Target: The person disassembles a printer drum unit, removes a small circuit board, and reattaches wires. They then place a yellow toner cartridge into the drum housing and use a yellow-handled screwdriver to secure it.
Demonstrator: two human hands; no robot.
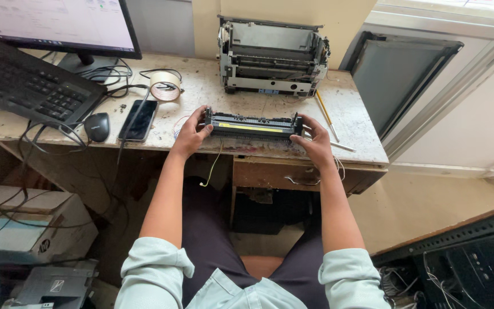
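Your left hand (191, 134) and right hand (315, 143), arms stretched forward, each grip one end of the long black roller unit (253, 126) on the desk (355, 123).

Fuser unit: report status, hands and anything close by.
Left hand and right hand grip the ends of the fuser unit, flat on desk. Stripped printer chassis behind; smartphone to its left.

- Our left hand (191, 135) and right hand (315, 143) cover the ends of the long black unit (254, 125).
- Left of them, the monitor (64, 26) and keyboard (24, 86) run off frame.
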